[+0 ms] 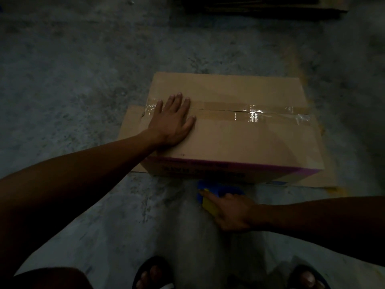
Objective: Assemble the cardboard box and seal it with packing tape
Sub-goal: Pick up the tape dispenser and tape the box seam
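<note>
place: storeroom or warehouse-like work area | floor: bare, stained concrete floor (83,69), dimly lit | evidence: work done at floor level, a flat cardboard sheet (133,130) under the box | far edge: dark stacked flat material (260,6), unclear what

The floor (73,69) left of, beyond and right of the cardboard box (239,138) lies open. The left hand (173,122) lies flat across the box top's left end; the rest of the top is unobstructed. At the near side, the right hand (231,213) and tape dispenser (210,195) block the gap just before the box wall.
</note>
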